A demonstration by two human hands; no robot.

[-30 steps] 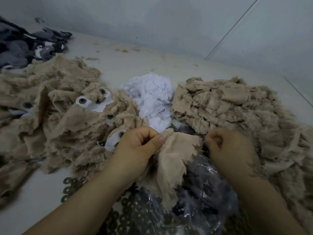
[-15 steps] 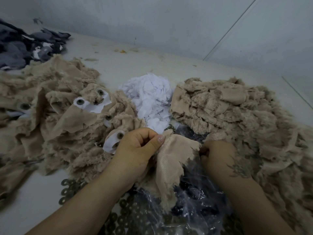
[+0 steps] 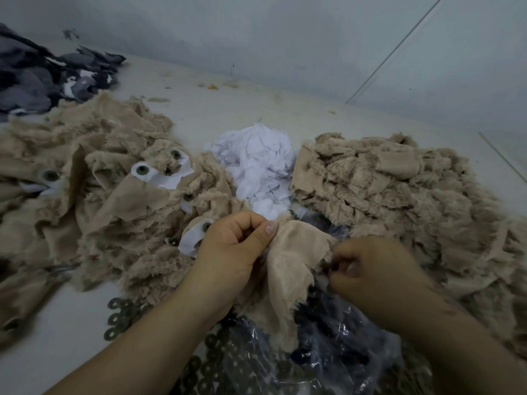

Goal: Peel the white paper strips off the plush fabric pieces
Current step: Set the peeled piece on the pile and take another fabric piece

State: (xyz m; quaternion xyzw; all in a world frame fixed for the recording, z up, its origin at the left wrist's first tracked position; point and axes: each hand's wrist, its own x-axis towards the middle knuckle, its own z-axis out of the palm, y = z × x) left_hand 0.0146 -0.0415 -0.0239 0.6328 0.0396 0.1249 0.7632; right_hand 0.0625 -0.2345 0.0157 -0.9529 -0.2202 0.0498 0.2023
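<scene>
My left hand pinches the top edge of a beige plush fabric piece, which hangs backing side up between both hands. My right hand has its fingers curled at the piece's right edge; what they pinch is too small to make out. A heap of beige plush pieces with white paper strips and dark eyelets lies to the left. A second heap of plush pieces, with no paper showing, lies to the right. Crumpled white paper is piled between the heaps.
A clear plastic bag with dark contents lies under my hands. Several dark metal washers are scattered at the lower left. Grey and dark fabric scraps sit at the far left corner. A pale wall borders the table behind.
My right hand has moved down and left to the right edge of the held piece, its fingers now curled there. My left hand keeps the same pinch.
</scene>
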